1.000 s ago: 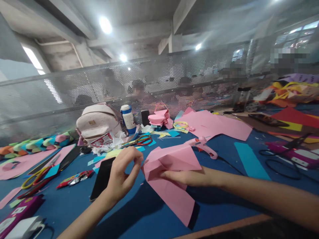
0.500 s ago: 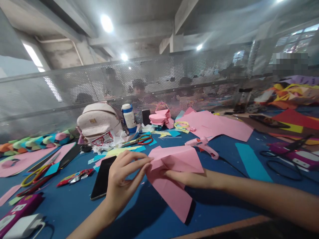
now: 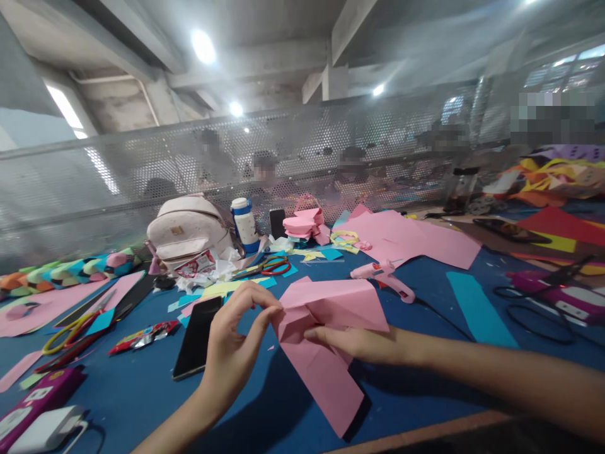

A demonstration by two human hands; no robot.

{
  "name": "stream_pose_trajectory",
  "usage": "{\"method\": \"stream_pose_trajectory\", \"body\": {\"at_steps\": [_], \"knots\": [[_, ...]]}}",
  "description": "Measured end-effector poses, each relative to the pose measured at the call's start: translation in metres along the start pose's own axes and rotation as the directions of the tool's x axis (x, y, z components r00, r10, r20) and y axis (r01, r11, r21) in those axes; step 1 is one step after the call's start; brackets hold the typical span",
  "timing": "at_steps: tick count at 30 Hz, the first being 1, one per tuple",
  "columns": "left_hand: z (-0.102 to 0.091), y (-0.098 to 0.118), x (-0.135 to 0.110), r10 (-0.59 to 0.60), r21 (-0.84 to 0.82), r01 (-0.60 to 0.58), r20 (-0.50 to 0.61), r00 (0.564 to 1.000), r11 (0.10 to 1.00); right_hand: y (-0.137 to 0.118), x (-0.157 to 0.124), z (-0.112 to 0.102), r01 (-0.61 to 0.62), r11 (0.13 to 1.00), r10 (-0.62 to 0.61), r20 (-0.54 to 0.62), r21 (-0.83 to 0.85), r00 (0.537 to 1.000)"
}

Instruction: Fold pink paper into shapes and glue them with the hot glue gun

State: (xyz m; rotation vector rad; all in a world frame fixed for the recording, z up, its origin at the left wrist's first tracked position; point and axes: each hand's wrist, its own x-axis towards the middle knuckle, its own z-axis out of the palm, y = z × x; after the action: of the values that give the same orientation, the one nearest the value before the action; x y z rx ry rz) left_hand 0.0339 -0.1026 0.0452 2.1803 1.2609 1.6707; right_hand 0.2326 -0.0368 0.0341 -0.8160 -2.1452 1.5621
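Note:
A folded piece of pink paper (image 3: 326, 372) is held above the blue table, one strip of it hanging toward me. My left hand (image 3: 239, 343) pinches its left edge between thumb and fingertips. From the right, my right hand (image 3: 347, 340) grips the paper at its middle, thumb on the near side and the other fingers hidden behind it. Just beyond the paper lies a pink glue gun (image 3: 385, 277) with a dark cable. A black phone (image 3: 198, 337) rests on the table to the left of my left hand.
Scissors with red handles (image 3: 274, 266), a white backpack (image 3: 191, 230), a bottle (image 3: 244, 224) and large pink sheets (image 3: 406, 236) stand or lie farther back. Yellow-handled scissors (image 3: 70, 334) and a purple power strip (image 3: 40, 403) are at left. A blue paper strip (image 3: 479, 309) lies right.
My left hand's fingers have drawn closer to the thumb at the paper's left edge. The pink paper has tilted slightly, its hanging strip now a little lower.

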Motion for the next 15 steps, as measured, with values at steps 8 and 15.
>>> {"method": "stream_pose_trajectory", "body": {"at_steps": [8, 15], "knots": [[-0.005, -0.002, 0.002, -0.067, -0.017, 0.066, -0.045, 0.997, 0.998, -0.006, -0.012, -0.008, -0.118, 0.982, 0.114, -0.034, -0.148, 0.993], [-0.004, 0.0, 0.0, -0.024, 0.023, 0.024, -0.009, 1.0, 0.999, -0.004, -0.011, -0.008, -0.067, 0.98, 0.059, -0.052, -0.185, 0.997]]}}
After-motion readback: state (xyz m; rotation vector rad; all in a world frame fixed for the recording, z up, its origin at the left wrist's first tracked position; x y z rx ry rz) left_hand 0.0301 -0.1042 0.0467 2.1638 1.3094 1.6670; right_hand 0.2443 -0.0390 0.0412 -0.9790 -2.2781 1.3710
